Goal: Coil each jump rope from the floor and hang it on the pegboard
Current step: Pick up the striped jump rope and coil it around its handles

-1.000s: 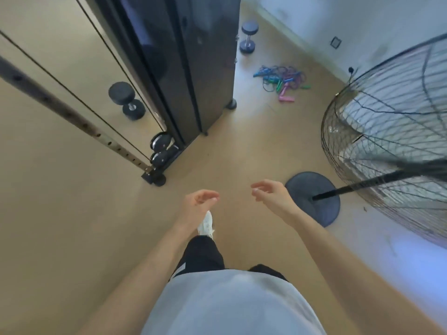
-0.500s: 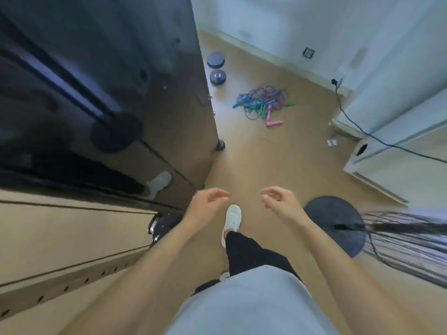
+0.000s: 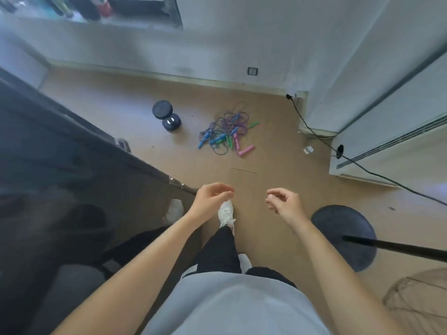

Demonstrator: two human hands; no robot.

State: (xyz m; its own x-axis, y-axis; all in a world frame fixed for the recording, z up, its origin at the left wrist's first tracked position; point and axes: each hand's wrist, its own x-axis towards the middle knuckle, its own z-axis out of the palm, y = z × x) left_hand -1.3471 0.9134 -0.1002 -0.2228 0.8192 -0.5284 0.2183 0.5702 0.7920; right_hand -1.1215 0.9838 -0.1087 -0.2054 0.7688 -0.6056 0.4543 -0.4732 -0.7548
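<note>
A tangled pile of jump ropes (image 3: 226,135) with blue, green, pink and purple handles lies on the tan floor ahead of me, near the far wall. My left hand (image 3: 210,200) and my right hand (image 3: 284,205) hang in front of my waist with loosely curled fingers and hold nothing. Both hands are well short of the ropes. No pegboard is in view.
A black dumbbell (image 3: 167,116) stands left of the ropes. A dark glossy cabinet (image 3: 60,170) fills the left side. A fan's round base (image 3: 344,236) and pole sit at the right, its black cable (image 3: 321,139) running to a wall socket. A white air-conditioning unit (image 3: 391,141) stands far right.
I have walked forward and turned; the rope pile is closer and more central. The fan's cage has dropped out to the lower right. Both hands stay empty in front of me.
</note>
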